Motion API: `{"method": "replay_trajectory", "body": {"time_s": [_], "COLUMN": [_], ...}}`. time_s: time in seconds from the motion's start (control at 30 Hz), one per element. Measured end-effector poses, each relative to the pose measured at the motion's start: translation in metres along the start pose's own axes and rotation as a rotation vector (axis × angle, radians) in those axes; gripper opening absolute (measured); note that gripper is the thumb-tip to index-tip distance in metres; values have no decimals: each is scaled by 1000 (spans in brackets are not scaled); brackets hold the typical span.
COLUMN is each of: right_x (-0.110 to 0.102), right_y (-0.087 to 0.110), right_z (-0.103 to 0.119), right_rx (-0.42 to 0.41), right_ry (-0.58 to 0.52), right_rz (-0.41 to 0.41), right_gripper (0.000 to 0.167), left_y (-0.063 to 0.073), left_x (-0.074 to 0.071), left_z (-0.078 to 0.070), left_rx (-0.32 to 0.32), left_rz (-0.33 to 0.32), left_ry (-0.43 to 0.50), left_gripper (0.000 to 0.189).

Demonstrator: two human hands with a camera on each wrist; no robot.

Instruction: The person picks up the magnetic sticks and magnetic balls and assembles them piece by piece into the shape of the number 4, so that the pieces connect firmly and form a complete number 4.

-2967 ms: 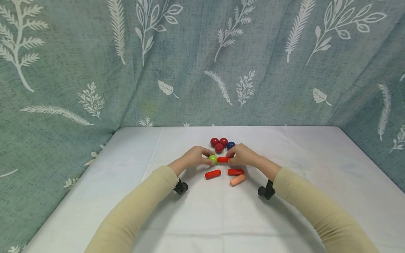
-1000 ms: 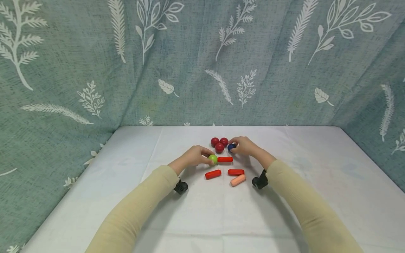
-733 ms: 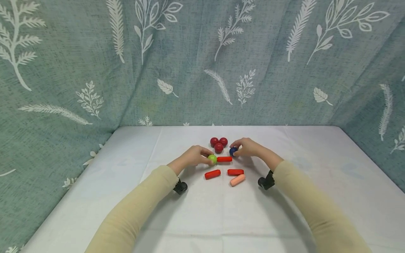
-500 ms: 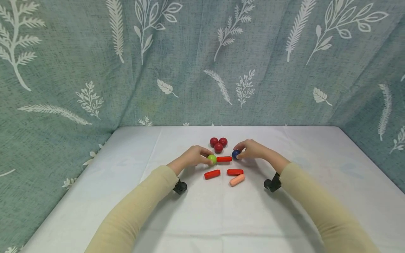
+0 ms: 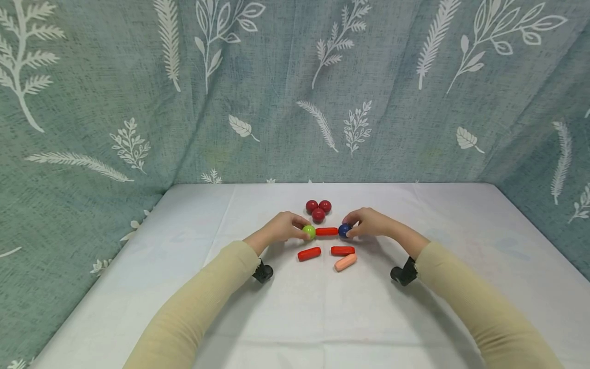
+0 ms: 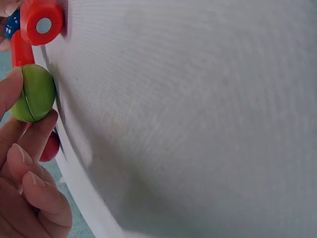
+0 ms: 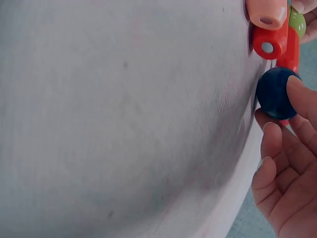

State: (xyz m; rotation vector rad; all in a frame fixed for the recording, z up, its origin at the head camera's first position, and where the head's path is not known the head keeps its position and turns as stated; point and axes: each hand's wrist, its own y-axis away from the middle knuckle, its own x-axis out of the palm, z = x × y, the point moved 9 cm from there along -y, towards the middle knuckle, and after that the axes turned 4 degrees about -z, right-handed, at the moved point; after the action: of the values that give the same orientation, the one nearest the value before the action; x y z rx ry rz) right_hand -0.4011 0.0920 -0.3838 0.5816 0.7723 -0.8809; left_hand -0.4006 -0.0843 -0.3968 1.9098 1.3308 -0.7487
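My left hand (image 5: pixel 286 227) pinches a lime-green ball (image 5: pixel 309 232) between thumb and fingers; the left wrist view shows a seam round this green ball (image 6: pixel 38 93). A red rod (image 5: pixel 327 231) lies level on the table, its left end at the green ball. At its right end sits a dark blue ball (image 5: pixel 344 230), pinched by my right hand (image 5: pixel 371 224). In the right wrist view the thumb presses the near side of the blue ball (image 7: pixel 275 93), with fingertips under it. Green ball, rod and blue ball form one straight row.
Three dark red balls (image 5: pixel 318 215) sit clustered just behind the row. In front lie two more red rods, one at left (image 5: pixel 309 254) and one at right (image 5: pixel 342 250), with a peach rod (image 5: pixel 345 262) against the latter. White cloth (image 5: pixel 276 318) covers the table; a patterned curtain (image 5: pixel 286 102) hangs behind.
My right hand let go of the red rod, took the blue ball from beside the red balls and brought it forward and right to the rod's right end. The left hand stayed on the green ball.
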Motion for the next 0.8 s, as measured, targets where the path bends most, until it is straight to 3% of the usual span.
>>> {"method": "replay_trajectory", "body": {"time_s": [0.37, 0.47, 0.67, 0.8], "right_x": [1, 2, 2, 2], "right_y": [1, 1, 2, 1], "right_z": [1, 2, 3, 4], "right_rx": [-12, -16, -18, -26], "right_ry": [1, 8, 6, 4], "right_rz": [-4, -2, 8, 5], "right_gripper": [34, 34, 34, 34], "left_y": [0, 2, 5, 5], "left_x": [1, 0, -3, -1], "left_z": [1, -3, -13, -16], "left_rx": [0, 66, 267, 371], "left_rz": [3, 3, 12, 61], "left_ry": [-12, -60, -139, -166], "left_gripper": [39, 40, 39, 35]}}
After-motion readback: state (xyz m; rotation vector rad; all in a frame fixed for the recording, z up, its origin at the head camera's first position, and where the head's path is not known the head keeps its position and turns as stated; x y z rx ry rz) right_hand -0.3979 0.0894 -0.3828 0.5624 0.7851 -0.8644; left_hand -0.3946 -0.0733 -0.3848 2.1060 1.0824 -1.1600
